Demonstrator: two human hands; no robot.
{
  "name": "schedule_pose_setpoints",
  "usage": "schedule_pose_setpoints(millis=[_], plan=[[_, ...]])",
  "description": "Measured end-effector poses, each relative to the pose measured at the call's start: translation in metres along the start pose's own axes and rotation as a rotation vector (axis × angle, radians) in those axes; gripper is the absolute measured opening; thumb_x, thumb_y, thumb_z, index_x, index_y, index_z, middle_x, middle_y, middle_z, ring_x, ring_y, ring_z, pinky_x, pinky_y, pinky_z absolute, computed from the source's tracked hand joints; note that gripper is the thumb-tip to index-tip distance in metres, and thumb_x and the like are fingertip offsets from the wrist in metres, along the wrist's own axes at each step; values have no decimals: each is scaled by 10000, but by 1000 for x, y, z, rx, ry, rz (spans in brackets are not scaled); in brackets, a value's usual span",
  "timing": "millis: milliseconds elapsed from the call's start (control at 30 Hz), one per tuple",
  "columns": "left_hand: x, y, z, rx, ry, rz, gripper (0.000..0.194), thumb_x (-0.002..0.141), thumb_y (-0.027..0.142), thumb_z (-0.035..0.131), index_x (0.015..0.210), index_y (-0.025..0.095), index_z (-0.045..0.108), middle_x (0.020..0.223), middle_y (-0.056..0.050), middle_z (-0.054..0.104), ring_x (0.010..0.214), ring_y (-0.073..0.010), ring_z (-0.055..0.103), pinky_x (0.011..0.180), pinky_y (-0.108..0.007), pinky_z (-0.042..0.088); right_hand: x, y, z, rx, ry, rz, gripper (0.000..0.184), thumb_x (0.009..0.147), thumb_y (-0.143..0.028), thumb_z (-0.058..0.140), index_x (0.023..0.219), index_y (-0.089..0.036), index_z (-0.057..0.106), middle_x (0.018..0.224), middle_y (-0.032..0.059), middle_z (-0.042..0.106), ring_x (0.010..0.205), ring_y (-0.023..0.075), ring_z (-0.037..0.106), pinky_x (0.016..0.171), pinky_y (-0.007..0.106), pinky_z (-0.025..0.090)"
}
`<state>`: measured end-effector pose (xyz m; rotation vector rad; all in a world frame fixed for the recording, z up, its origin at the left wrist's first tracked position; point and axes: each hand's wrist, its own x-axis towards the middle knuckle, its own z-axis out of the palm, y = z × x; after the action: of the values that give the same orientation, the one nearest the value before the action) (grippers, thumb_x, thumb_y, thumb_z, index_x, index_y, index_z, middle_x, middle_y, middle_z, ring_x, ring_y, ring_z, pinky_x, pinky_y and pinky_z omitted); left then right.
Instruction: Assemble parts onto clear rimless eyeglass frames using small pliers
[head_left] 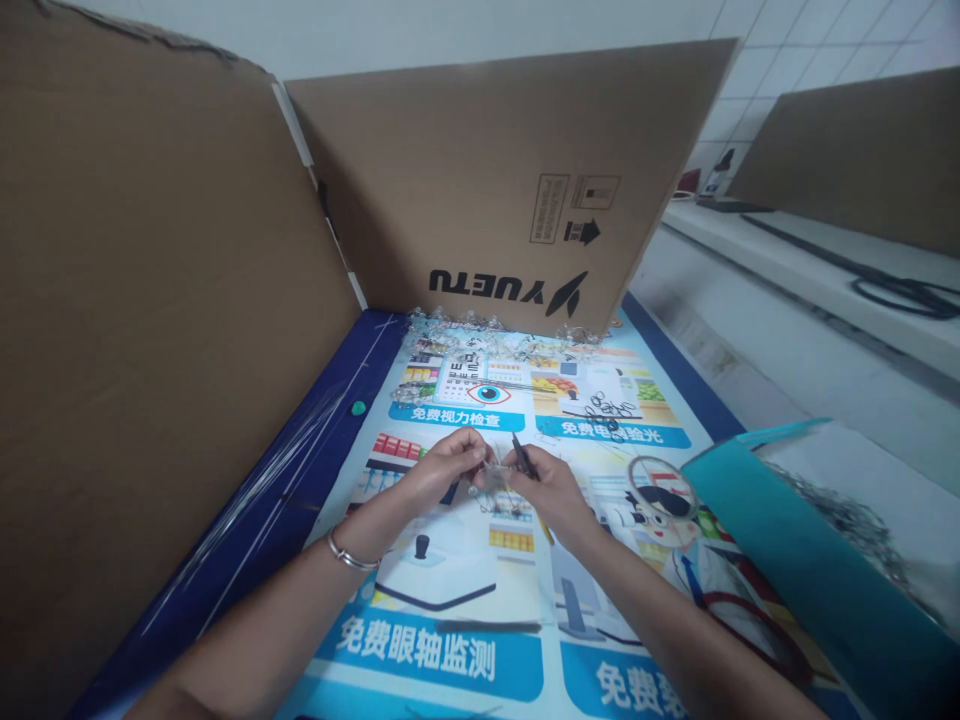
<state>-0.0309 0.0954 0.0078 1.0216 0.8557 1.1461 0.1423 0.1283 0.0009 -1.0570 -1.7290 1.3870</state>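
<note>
My left hand (450,468) is closed, thumb and fingertips pinched on one side of a small clear piece with thin wire-like strands (495,478). From the other side my right hand (551,490) closes on the same piece. A slim dark pen-like tool (523,456) also sits in the right hand, its dark end pointing up and away; a yellowish part shows below the palm. What kind of tool it is cannot be made out. Both hands hover over the printed mat (450,590), close together. Blur hides the fine detail between the fingertips.
Clear, wiry pieces (495,335) lie along the mat's far edge, with small dark loops (609,415) nearer. Cardboard panels (465,180) stand behind and at left. At right are a clear ring (664,487) and a teal-sided box (810,560) holding tangled wiry pieces. Long thin strands (270,480) lie left.
</note>
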Motion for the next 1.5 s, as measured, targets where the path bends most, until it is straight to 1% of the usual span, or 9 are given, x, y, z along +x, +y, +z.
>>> schedule_pose_setpoints(millis=[133,333,567,700,833,1000,1167,1333,1500], plan=[[0,1,3,14,11,-16,262,744,388,599,809,146,521,764,-15,547,542,-72,486,518,-199,345,0,1,1,-11,2,3,186,686,-345,568,773,-180,560,621,-42,506,594,111,464,582,233,379],[0,-1,6,87,41,-3,253,762,393,575,828,155,519,614,33,490,496,-63,446,503,-194,322,0,5,3,-14,-8,-3,179,693,-330,568,795,-183,565,656,-38,540,615,111,476,588,226,382],[1,-4,5,226,139,104,237,799,376,522,729,149,510,633,20,502,561,-76,434,551,-206,333,-1,3,4,-41,-80,-4,164,707,-329,564,759,-174,575,658,-36,532,615,103,461,573,214,363],[0,-1,6,284,179,147,231,801,370,511,750,145,530,713,-14,566,643,-102,473,607,-223,363,-1,2,2,-14,-152,24,205,716,-359,569,762,-160,585,650,-30,528,618,103,462,576,216,360],[-1,1,6,277,214,151,237,799,387,501,756,154,523,736,-18,591,645,-106,490,581,-218,368,-1,0,-2,63,-199,63,284,717,-413,573,827,-154,605,660,-21,543,617,105,472,579,224,368],[0,1,5,257,264,160,229,801,378,505,746,156,513,723,-9,603,569,-77,455,531,-196,344,2,-4,-10,160,-103,96,397,707,-466,577,962,-162,595,767,19,594,684,132,519,659,275,418],[-1,1,5,268,280,178,222,811,364,498,735,155,507,707,-12,602,553,-76,443,493,-187,324,5,-8,-13,149,-33,75,470,734,-508,526,1041,-156,575,721,21,602,685,142,530,683,294,425],[-3,2,5,373,330,277,194,838,335,462,753,167,509,711,0,580,587,-82,465,549,-198,367,6,-5,-16,-65,-80,38,472,747,-505,507,1090,-189,575,828,21,632,761,163,564,698,287,438],[-6,3,3,630,375,395,198,851,289,437,745,169,553,725,1,552,621,-90,499,614,-216,404,5,-9,-21,-658,-116,-141,352,801,-475,445,1008,-245,612,821,15,643,758,169,564,660,263,397]])
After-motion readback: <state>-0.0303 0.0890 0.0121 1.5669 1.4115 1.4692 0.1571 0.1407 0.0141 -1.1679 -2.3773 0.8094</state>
